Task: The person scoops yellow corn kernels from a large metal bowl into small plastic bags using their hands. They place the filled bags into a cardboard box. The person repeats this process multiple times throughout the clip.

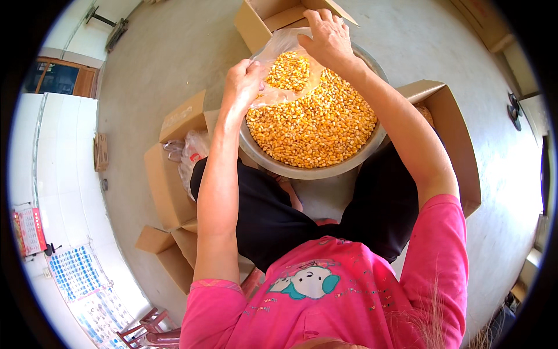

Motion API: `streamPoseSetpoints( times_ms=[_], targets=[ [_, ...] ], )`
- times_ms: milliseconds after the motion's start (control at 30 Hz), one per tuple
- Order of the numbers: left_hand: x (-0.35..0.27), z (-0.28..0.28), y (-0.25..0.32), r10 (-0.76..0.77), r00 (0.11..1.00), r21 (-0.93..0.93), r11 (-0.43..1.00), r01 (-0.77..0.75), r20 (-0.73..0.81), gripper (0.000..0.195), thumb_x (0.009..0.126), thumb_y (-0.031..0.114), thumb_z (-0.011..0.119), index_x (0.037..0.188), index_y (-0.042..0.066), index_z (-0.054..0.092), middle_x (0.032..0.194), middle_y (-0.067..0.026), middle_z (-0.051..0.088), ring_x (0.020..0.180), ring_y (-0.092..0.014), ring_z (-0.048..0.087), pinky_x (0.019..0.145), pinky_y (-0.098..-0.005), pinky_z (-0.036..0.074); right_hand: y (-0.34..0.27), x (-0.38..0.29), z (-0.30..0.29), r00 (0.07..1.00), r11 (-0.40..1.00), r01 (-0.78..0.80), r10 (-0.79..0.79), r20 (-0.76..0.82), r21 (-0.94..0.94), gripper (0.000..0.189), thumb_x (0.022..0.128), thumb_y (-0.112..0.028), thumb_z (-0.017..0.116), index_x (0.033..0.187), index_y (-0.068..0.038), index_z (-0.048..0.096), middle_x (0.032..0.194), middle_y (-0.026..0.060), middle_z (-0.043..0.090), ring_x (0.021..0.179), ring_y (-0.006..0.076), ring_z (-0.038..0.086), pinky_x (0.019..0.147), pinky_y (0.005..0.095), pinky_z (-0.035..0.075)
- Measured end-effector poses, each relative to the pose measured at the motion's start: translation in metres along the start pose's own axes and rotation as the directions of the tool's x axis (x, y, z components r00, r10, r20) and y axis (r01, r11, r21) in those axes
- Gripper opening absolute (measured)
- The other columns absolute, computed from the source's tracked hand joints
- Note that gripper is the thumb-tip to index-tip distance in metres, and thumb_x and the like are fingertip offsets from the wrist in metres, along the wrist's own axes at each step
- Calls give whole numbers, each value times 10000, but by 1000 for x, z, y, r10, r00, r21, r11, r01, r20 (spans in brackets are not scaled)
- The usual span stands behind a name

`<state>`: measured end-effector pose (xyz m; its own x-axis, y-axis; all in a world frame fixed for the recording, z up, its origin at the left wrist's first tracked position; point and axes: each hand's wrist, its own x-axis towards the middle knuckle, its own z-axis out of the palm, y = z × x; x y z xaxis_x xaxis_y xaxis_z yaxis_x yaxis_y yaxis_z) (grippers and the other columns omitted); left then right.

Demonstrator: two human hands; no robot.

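A wide metal basin [279, 165] before me is heaped with yellow corn kernels [318, 135]. A clear plastic bag [283, 41] lies over its far left part, with more kernels [288, 72] in its mouth. My left hand [244, 83] is closed on the bag's left edge, fingers curled over the film. Over the bag's right side is my right hand [329, 37], back upward, thumb apart from the bent fingers. Its palm is hidden, and I see nothing held in it.
An opened cardboard box [253, 26] stands beyond the basin. On the left, another cardboard box [163, 183] holds plastic bags [194, 150]; a smaller box [174, 257] is nearer. To the right is a box [462, 148] with contents partly hidden by my arm. A wooden stool [150, 329] stands lower left.
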<state>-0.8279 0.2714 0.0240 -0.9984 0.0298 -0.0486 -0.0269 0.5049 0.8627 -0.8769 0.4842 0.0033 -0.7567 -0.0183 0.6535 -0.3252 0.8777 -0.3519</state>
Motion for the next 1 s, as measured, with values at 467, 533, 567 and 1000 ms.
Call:
streamPoseSetpoints(
  times_ms=[467,533,567,1000],
  targets=[
    [1,-2,-3,-13,1000,-84,996,12,-11,240,978,249,491,952,40,607,608,22,488,421,-41,331,353,-215,235,13,11,-8,785,602,-591,276,554,537,328,870,-298,514,858,-9,667,665,69,623,631,143,594,630,308,471],
    [2,-3,-3,-19,1000,-80,997,18,-11,241,978,250,490,952,42,608,615,21,491,432,-40,341,355,-213,237,14,11,-7,794,610,-584,291,534,536,351,873,-317,501,864,-7,667,674,78,626,645,168,598,647,319,469],
    [2,-4,-3,-23,1000,-79,997,22,-12,241,978,251,490,952,43,608,618,20,492,437,-40,347,356,-213,237,17,12,-4,798,608,-584,312,515,538,364,875,-325,491,867,-7,667,676,83,626,651,182,598,657,325,468],
    [-2,-7,2,-18,1000,-114,993,17,-14,232,919,199,529,866,-10,617,617,-28,559,566,-103,524,550,-278,427,61,-60,22,851,968,-176,242,466,-181,321,896,-289,510,1102,-60,600,1184,214,534,1099,401,523,885,525,431]
  ],
)
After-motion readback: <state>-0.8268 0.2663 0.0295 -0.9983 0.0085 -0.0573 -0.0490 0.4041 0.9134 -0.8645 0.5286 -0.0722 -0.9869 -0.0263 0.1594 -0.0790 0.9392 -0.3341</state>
